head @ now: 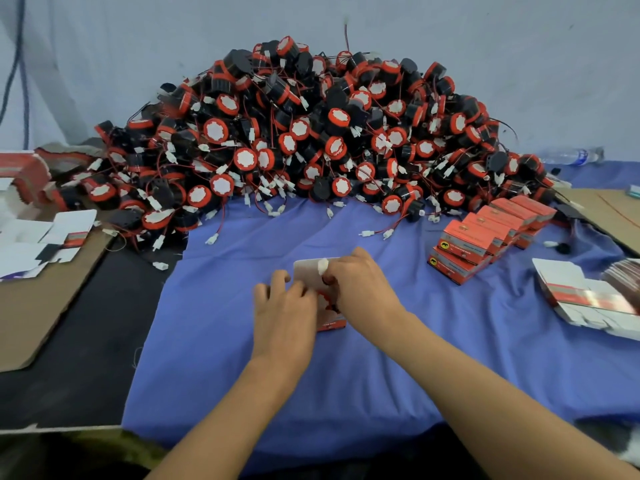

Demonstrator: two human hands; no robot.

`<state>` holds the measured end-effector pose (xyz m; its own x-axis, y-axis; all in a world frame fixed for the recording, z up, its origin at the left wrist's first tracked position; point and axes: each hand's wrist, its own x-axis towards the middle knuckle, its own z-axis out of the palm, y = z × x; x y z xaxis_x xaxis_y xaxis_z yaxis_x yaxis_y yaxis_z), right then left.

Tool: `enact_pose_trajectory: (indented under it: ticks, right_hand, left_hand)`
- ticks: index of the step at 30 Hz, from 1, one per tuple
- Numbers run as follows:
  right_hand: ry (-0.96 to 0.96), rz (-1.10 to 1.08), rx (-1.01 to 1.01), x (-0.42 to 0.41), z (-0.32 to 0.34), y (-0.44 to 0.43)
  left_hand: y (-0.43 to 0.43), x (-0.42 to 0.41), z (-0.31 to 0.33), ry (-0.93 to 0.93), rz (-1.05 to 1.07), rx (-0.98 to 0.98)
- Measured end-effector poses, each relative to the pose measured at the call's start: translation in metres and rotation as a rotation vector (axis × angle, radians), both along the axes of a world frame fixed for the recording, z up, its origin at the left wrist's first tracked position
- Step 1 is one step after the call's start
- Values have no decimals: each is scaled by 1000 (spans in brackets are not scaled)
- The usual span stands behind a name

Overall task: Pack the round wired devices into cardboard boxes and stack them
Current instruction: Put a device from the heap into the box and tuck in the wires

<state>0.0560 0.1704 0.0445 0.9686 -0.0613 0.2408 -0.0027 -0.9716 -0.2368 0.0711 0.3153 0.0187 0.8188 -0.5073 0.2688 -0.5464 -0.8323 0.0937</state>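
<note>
Box point(331, 323) in hands point(284, 306) point(360, 285); device pile point(304, 133) behind, packed stack point(485, 233) rt.

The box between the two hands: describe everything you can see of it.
The small cardboard box is red and white, with blurred print on its near red edge. It lies on the blue cloth, in front of the heap of round devices. Its white flap stands open at the far end. The left hand grips its left side; the right hand pinches it at the flap. Something red and black shows inside, mostly hidden by fingers.
</note>
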Motion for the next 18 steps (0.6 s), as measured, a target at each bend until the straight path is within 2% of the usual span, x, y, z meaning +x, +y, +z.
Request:
enact_pose_trajectory:
  ticks: [2, 9, 14, 18]
  right_hand:
    - [15, 35, -20, 0, 1, 6]
    - [-22, -80, 276, 11, 7, 22]
    - [69, -140, 261, 18, 22, 19]
    - [105, -120, 163, 16, 25, 17]
  left_hand:
    - [0, -3, -2, -17, 6, -30]
    - [1, -9, -15, -26, 17, -54]
    - [3, -11, -25, -54, -3, -140]
    - [4, -14, -41, -93, -15, -244]
